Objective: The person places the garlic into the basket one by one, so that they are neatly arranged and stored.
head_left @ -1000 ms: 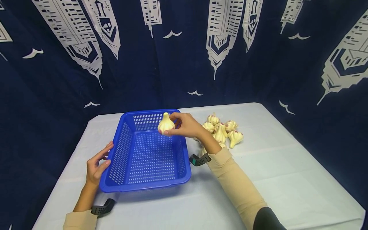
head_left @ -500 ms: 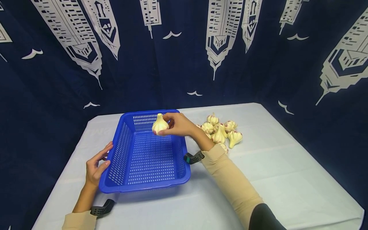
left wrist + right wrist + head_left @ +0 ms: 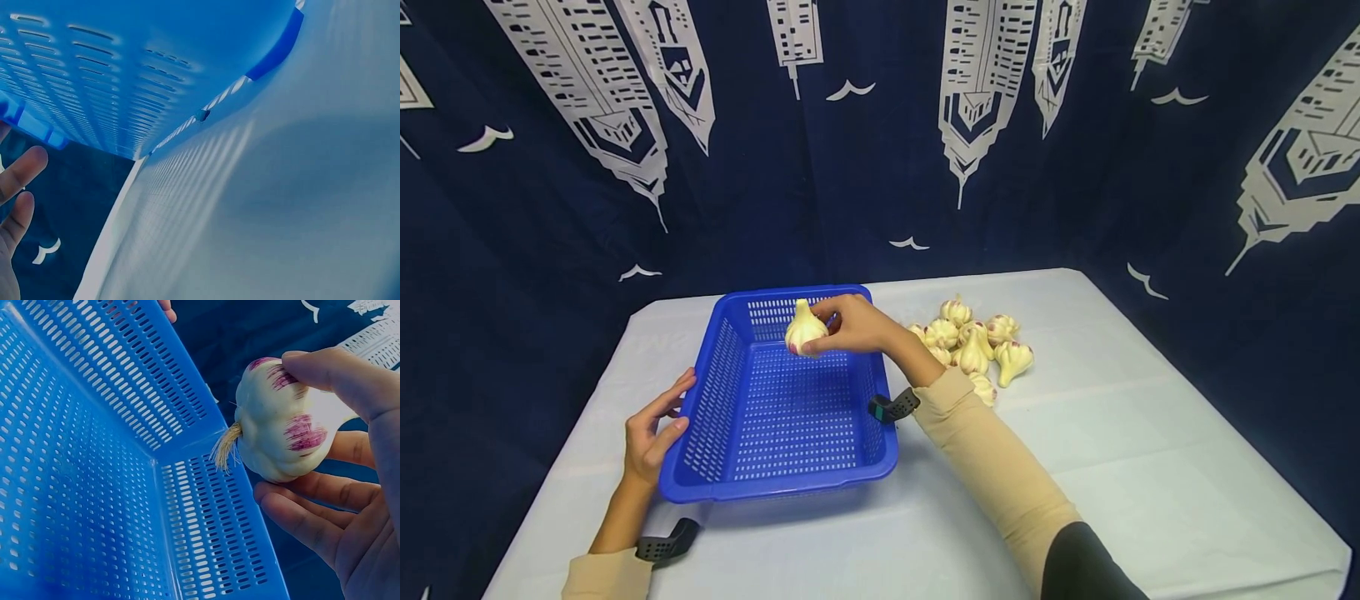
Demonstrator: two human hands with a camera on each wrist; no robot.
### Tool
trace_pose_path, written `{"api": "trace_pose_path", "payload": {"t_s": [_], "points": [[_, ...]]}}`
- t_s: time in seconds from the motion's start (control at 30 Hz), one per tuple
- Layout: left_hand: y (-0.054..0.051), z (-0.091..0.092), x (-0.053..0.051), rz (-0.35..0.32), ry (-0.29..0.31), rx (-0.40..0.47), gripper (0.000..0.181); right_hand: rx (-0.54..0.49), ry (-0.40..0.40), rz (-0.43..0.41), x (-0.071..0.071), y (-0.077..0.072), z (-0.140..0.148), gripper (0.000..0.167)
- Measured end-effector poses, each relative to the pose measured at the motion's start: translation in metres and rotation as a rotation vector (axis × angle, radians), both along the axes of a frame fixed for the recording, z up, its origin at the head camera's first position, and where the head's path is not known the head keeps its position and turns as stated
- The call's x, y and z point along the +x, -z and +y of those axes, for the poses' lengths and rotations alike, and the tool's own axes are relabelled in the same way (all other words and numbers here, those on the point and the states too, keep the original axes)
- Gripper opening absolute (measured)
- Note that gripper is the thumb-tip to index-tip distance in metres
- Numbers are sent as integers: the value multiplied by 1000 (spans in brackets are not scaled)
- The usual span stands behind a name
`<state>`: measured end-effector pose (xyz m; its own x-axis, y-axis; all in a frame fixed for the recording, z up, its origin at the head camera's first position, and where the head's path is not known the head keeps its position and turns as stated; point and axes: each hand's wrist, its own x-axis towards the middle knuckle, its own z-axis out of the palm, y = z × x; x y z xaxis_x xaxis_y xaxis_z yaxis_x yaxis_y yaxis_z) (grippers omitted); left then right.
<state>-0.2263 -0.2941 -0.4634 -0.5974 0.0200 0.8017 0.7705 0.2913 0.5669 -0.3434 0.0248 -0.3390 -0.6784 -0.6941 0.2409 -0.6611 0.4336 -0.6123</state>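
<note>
In the head view, your right hand pinches a garlic bulb above the blue basket; your left hand touches the basket's rim. Left wrist: your fingers look loose. Right wrist: the bulb looks light and firm; hold its fat middle.

Right arm stretched way forward, right hand in pinch grip; left hand closer in, thumb kinda spread from fingers.
</note>
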Motion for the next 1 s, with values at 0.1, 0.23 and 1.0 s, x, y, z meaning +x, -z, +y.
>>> {"api": "trace_pose_path", "payload": {"t_s": [0.1,0.23,1.0], "points": [[0,0,0,-4,-4,0,48,14,-3,-5,0,-1,-3,37],[0,1,1,-14,-10,5,49,35,-3,14,0,-5,-7,31],[0,-1,0,-1,-3,-7,48,125,-15,2,-6,-2,-44,35]]}}
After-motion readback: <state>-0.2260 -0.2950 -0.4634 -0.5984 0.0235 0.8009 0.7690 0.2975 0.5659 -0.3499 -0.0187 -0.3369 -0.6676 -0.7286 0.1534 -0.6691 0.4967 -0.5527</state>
